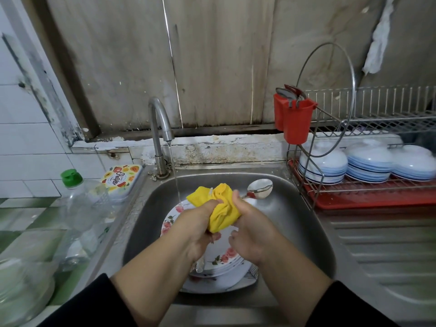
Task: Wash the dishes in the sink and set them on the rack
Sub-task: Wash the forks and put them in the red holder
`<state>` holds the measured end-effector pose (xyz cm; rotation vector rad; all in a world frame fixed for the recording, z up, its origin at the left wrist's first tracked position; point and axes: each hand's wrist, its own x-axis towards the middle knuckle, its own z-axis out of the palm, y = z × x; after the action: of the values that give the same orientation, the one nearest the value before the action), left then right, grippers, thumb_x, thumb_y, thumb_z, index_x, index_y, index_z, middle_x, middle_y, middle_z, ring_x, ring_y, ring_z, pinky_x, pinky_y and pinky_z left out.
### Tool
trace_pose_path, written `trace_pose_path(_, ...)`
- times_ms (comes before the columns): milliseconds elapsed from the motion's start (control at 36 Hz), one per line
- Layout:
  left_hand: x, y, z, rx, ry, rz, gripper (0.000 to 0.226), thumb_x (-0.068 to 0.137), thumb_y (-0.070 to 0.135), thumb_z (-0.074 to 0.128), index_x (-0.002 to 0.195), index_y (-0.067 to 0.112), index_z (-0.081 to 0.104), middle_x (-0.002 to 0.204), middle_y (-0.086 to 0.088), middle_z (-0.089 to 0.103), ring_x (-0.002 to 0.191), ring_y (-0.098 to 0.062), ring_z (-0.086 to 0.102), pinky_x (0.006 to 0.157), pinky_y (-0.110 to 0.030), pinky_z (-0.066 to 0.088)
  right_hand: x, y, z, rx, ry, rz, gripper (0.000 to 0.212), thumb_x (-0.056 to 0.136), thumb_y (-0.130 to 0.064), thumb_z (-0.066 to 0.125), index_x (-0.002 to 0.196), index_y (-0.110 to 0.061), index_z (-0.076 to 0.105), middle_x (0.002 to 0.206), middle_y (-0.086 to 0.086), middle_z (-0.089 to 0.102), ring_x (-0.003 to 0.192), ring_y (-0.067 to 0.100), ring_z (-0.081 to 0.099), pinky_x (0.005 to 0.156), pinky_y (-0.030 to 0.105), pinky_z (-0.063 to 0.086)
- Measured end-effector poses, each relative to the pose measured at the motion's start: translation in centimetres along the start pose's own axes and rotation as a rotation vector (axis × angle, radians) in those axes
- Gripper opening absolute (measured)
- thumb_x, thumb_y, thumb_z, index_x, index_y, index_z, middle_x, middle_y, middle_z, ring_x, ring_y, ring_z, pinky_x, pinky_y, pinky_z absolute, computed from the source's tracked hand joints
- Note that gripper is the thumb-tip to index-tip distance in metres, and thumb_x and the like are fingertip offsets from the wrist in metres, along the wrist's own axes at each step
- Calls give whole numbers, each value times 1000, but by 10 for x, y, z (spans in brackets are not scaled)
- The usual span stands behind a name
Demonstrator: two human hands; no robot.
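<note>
Standing over a steel sink (304, 223), we see both hands w/ a yellow cloth (220, 208) bunched between them, held above the basin. Largest first: the sink fills the centre, its ribbed drainboard (382, 251) running off to the right. A wire dish rack (368, 128) sits on a red tray (368, 201) at right, holding stacks of upturned blue-banded bowls (368, 161); a red cutlery cup (296, 121) hangs on the rack's left end w/ spoons in it. In the basin lies a stack of floral plates (224, 260), partly hidden by our arms. The tap (160, 128) runs, its thin stream landing just left of the cloth. Left hand (200, 230) clenches the cloth's lower part, fingers wrapped round it; right hand (252, 232) pinches the cloth's right side w/ thumb up. A spoon (259, 188) rests against the back wall of the basin, just beyond the right thumb; can't tell if the hand touches it. On the counter at left: a clear bottle (85, 208) w/ a green cap, and a printed tin (120, 179) near the sink's corner.
</note>
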<state>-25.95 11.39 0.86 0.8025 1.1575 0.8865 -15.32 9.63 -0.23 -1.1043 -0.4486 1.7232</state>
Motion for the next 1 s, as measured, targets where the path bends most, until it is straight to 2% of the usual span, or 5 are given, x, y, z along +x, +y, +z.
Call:
trace_pose_path(111, -7, 6, -6, -10, 12, 27, 13, 90, 12, 58, 78, 8, 57, 46, -3, 58, 46, -18, 51, 41, -18, 37, 6, -7, -22, 64, 123, -45, 47, 89, -57, 49, 95, -12, 62, 82, 2, 49, 54, 11, 45, 46, 23, 34)
trace_pose_path(333, -15, 7, -20, 83, -40, 50, 12, 92, 11, 53, 83, 7, 59, 57, -4, 68, 44, -15, 63, 60, -28, 43, 2, -23, -28, 33, 252, -179, 23, 100, -19, 46, 114, -2, 51, 79, 12, 64, 45, 12, 60, 39, 18, 48)
trace_pose_path(556, -21, 17, -36, 96, 36, 61, 18, 93, 14, 52, 77, 8, 57, 47, -1, 60, 35, -9, 55, 35, -13, 39, -8, -40, -30, 93, 337, -298, 30, 99, -13, 46, 123, 7, 48, 84, 17, 65, 71, 20, 67, 56, 23, 58)
trace_pose_path(861, -19, 38, -25, 21, 25, 103, 15, 94, 18, 51, 80, 15, 57, 45, 7, 60, 51, -10, 54, 55, -23, 36, -27, -62, -30, 122, 441, -584, 21, 96, 0, 47, 114, 10, 50, 81, 16, 64, 63, 15, 68, 54, 17, 56)
trace_pose_path(1000, -23, 55, -1, -32, -61, 133, 13, 93, 13, 50, 84, 12, 58, 47, 3, 61, 37, -4, 55, 38, -12, 39, -45, -82, -26, 29, 486, -779, 28, 94, 2, 48, 122, 3, 50, 100, 26, 65, 69, 16, 68, 59, 20, 57)
